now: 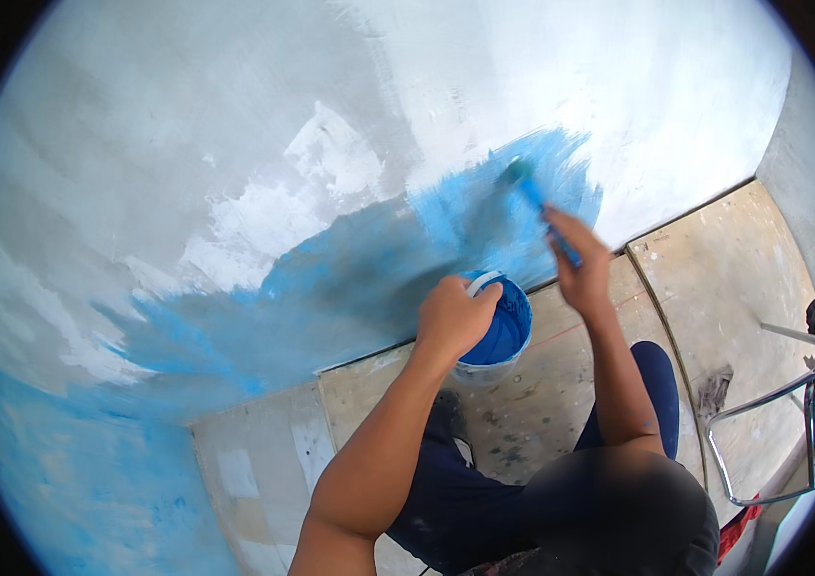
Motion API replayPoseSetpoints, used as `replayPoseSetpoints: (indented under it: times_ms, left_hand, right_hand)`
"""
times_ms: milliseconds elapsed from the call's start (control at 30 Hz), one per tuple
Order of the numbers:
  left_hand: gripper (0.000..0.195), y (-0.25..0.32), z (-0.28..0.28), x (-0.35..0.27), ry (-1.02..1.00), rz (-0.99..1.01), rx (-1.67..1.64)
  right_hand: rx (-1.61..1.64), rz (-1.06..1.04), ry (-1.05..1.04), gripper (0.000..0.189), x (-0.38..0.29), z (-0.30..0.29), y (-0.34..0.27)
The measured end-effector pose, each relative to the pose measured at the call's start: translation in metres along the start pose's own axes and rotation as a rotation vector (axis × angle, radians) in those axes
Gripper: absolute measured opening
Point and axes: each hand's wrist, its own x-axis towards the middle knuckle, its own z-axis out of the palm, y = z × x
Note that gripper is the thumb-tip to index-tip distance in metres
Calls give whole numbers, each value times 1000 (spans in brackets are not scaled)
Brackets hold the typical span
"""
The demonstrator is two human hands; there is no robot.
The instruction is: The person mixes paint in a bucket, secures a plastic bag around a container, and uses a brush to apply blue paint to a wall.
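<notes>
My right hand (pixel 580 255) grips the blue handle of a paintbrush (pixel 531 189), whose blurred bristles lie at the blue-painted patch of the wall (pixel 350 252). Light blue strokes with ragged edges run along the wall's lower part; above them the surface is grey and white. My left hand (pixel 459 313) holds the rim and white handle of a plastic bucket (pixel 492 371), tilted so that the deep blue paint (pixel 497 335) inside shows. The bucket hangs over the floor boards, below and left of the brush.
Stained wooden boards (pixel 566 374) meet the foot of the wall, with a seam between panels. A metal-framed chair or stand (pixel 760 410) is at the right, near a dark smudge on the boards. Another blue-painted wall (pixel 76 468) adjoins at the lower left. My shoe (pixel 451 421) is beneath the bucket.
</notes>
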Motion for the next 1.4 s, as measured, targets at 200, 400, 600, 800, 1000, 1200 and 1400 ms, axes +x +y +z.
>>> replayPoseSetpoints:
  times_ms: [200,400,600,800,1000,1200,1400]
  left_hand:
    - [45,-3,9,2,66,-23,34]
    - [43,1,14,-7,31,19,6]
    - [38,-29,24,5,24,-14,-6]
    - [36,-31,37,11,-47,-19,-70]
    - [39,-24,20,3,-49,-56,-72]
    - [37,-37,18,9,-62,-42,-92]
    - [36,-26,21,9,-73,-22,-49]
  right_hand:
    - [129,18,-30,32,7,-9,-10]
    - [171,148,437,33,25,-38,32]
    - [363,95,-64,33,-3,-2,-3]
    - [397,199,201,28,3,-18,27]
    - [255,227,455,25,-5,-37,62]
    - [166,381,-232,27,-84,5,66]
    - [132,274,25,26,-27,-24,63]
